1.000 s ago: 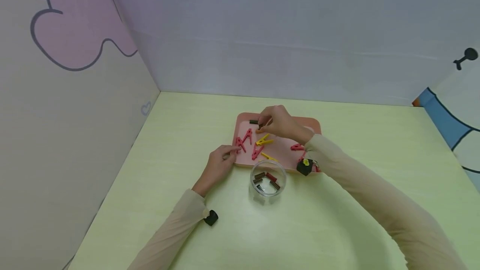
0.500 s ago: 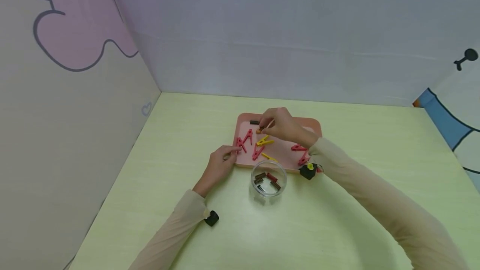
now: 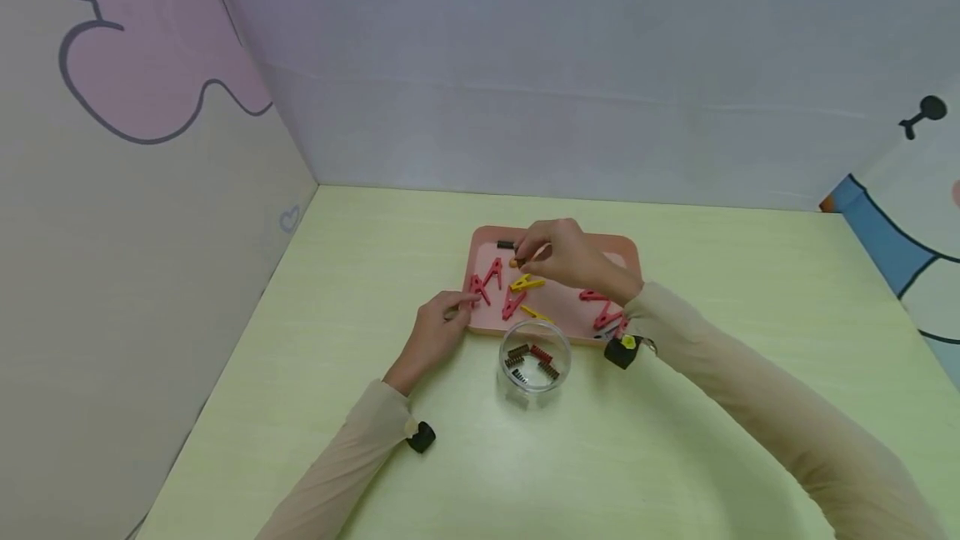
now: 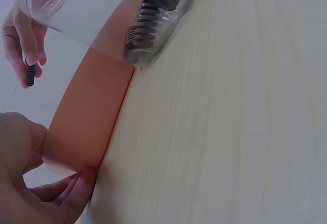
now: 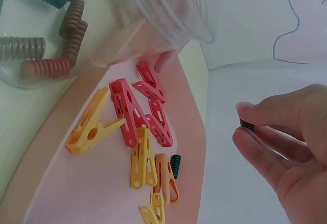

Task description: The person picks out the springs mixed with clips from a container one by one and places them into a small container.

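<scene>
My right hand (image 3: 566, 255) pinches a small dark coil spring (image 5: 247, 125) between thumb and fingertips, over the far left part of the pink tray (image 4: 87, 106). The spring's lower end (image 4: 30, 74) sticks out below the fingertips in the left wrist view. At the tray's near left corner, my left hand (image 3: 437, 327) grips the edge with thumb and fingers. Another dark spring (image 5: 176, 166) lies in the tray beside an orange clothespin (image 5: 163, 175). Yellow clothespins (image 3: 527, 282) and several red ones (image 3: 514, 304) are spread around them.
A clear plastic jar (image 3: 567, 357) stands against the tray's near side, with several brown, red and teal springs (image 3: 542, 354) inside. More red clothespins (image 3: 606, 319) lie at the tray's right end. Walls (image 3: 562, 107) rise behind and to the left of the pale table (image 3: 375, 240).
My right hand has shifted slightly toward the near right, still pinching the spring, and uncovers a bit more of the orange clothespin. The left hand keeps its grip on the tray corner.
</scene>
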The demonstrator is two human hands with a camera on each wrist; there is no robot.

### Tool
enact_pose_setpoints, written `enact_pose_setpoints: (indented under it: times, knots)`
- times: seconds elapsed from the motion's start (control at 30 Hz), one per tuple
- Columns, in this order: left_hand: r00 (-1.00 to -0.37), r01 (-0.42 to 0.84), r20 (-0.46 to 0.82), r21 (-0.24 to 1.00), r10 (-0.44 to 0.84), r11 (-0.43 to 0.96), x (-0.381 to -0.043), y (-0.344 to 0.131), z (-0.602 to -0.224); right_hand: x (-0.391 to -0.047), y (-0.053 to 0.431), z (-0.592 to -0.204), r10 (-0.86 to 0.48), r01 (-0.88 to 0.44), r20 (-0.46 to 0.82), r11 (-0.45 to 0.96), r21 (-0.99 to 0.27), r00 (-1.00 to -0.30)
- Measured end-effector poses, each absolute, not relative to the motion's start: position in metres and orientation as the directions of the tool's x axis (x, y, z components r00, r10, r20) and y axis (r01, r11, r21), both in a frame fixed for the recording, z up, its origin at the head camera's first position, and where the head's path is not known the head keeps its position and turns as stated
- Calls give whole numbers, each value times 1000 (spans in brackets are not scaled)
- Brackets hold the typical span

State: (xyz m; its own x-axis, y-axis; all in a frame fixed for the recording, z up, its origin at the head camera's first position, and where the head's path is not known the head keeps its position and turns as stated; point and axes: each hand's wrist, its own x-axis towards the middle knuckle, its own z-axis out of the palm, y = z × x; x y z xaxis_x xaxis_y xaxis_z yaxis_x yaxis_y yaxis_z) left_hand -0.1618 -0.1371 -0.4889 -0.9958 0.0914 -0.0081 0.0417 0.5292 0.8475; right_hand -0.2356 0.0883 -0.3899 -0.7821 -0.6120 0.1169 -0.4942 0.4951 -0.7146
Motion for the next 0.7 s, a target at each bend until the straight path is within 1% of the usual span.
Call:
enact_pose_setpoints:
  times: [0.23, 0.5, 0.7]
  knots:
    - [-996, 39, -8, 843, 86, 536, -161, -137, -490, -229, 90, -385, -607, -491, 125, 486, -723, -785]
    - [-997, 32, -13, 848, 81, 528, -161, -137, -487, -219, 94, -379, -618, -500, 143, 455, -737, -773]
    - [-997, 36, -9, 851, 83, 524, -161, -137, -487, -213, 95, -376, -621, -519, 162, 452, -726, -767]
